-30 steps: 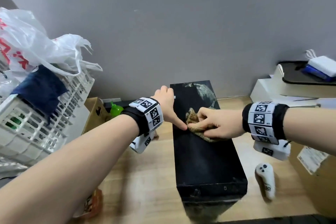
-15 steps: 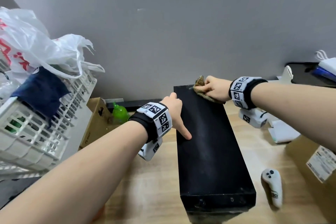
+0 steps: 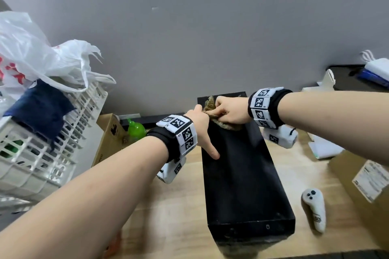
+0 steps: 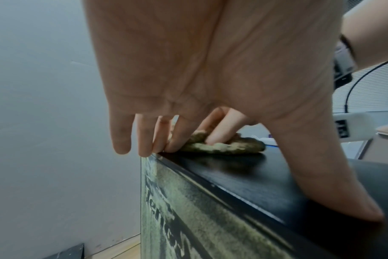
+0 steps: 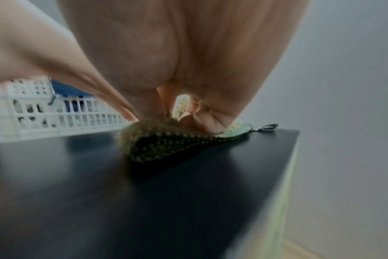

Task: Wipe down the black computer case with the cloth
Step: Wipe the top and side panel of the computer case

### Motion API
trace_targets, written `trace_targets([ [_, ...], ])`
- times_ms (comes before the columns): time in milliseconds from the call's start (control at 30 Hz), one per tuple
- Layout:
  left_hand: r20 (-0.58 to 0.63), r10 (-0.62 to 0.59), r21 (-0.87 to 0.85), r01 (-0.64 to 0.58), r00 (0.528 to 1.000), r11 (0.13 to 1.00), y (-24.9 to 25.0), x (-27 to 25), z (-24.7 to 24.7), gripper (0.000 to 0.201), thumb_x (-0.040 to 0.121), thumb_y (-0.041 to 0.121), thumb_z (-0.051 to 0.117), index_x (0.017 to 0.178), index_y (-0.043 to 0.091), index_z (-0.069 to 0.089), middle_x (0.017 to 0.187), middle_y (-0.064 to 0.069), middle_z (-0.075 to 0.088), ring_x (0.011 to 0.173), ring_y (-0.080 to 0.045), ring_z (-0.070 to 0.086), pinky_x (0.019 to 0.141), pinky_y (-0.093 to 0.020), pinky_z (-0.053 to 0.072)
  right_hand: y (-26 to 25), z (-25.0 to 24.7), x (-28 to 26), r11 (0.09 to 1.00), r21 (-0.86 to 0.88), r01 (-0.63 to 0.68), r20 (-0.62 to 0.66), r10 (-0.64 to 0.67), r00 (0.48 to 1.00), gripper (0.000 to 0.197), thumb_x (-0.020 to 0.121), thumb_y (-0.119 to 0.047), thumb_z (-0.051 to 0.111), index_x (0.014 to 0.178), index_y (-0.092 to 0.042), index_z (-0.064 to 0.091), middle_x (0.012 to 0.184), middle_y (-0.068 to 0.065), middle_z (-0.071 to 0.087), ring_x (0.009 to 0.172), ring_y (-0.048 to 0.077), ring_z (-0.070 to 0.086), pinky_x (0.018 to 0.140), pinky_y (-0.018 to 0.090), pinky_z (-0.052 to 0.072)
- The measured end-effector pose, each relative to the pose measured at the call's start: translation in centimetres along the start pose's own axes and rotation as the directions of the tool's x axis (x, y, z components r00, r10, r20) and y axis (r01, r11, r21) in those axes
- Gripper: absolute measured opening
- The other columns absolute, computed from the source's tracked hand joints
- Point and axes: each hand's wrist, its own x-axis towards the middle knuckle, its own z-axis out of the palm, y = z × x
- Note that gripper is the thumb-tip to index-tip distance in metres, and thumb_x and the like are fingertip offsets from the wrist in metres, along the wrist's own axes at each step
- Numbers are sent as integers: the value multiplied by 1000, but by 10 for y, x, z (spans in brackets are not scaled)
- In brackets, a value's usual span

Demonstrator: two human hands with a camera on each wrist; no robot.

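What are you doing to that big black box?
A person is cleaning a black computer case that stands on a wooden floor. The right hand pinches a brownish cloth and presses it on the top of the case, at the far end by the wall. The left hand rests on the case's left edge, fingers straight, steadying it.

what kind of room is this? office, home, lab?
Probably an office storeroom or workroom corner, though that is a guess. The black computer case stands on a wood floor against a bare grey wall, among cardboard boxes and a white plastic crate stuffed with bags. A white handheld controller lies beside it.
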Motion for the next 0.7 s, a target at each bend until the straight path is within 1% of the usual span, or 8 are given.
trace_targets([
  [133, 0, 26, -13, -26, 1000, 1000, -2, -1, 3, 100, 40, 74, 84, 112, 10, 59, 112, -2, 39, 99, -21, 54, 86, -40, 55, 14, 7, -49, 999, -45, -13, 111, 18, 994, 45, 97, -24, 43, 134, -49, 43, 114, -2, 36, 97, 16, 51, 93, 34, 43],
  [200, -7, 31, -36, -32, 999, 999, -5, -2, 4, 100, 39, 74, 85, 112, 10, 58, 112, -1, 39, 97, -20, 55, 86, -41, 56, 20, 9, -55, 999, -26, -32, 105, 35, 994, 43, 97, -24, 43, 134, -47, 46, 113, -3, 35, 95, 16, 50, 89, 29, 41],
  [300, -9, 33, -66, -34, 999, 997, -8, -2, 8, 100, 38, 74, 85, 110, 11, 56, 112, -2, 38, 95, -21, 56, 85, -41, 56, 24, 9, -36, 996, -16, -88, 42, 88, 995, 40, 98, -24, 45, 134, -38, 50, 108, -3, 32, 90, 12, 42, 79, 18, 28],
  [367, -9, 36, -81, -37, 999, 996, -10, -1, 10, 103, 37, 75, 84, 112, 11, 54, 113, -2, 37, 97, -21, 55, 86, -42, 55, 25, 2, -14, 991, -35, -130, 4, 130, 991, 41, 98, -25, 43, 137, -37, 47, 110, -1, 32, 95, 14, 42, 85, 21, 31],
  [467, -13, 36, -109, -37, 999, 993, -15, 0, 13, 109, 37, 75, 83, 118, 11, 50, 117, -2, 36, 104, -22, 52, 91, -44, 53, 27, -9, 19, 985, -18, -171, -31, 170, 985, 41, 97, -19, 44, 137, -28, 49, 118, 13, 42, 109, 27, 50, 101, 31, 39],
  [567, -29, 31, -161, -35, 999, 986, -18, 1, 19, 114, 37, 75, 83, 125, 12, 46, 121, -2, 35, 110, -23, 51, 93, -45, 52, 30, -15, 44, 983, 55, -173, -40, 175, 984, 39, 90, -13, 49, 125, -24, 62, 91, 7, 51, 85, 26, 55, 87, 33, 49],
  [633, -36, 37, -181, -43, 999, 982, -19, 0, 22, 119, 37, 75, 82, 130, 12, 43, 125, -2, 34, 113, -24, 50, 95, -45, 51, 36, -15, 52, 981, 69, -179, -19, 181, 983, 41, 87, -12, 50, 121, -30, 64, 80, 1, 51, 76, 22, 51, 84, 36, 50],
  [700, -33, 49, -184, -54, 998, 982, -19, 0, 22, 122, 40, 75, 82, 134, 11, 40, 129, -2, 32, 115, -23, 50, 96, -45, 51, 40, -13, 50, 982, 86, -168, -26, 171, 985, 41, 85, -10, 48, 105, -39, 69, 69, -7, 50, 73, 20, 50, 81, 35, 50],
])
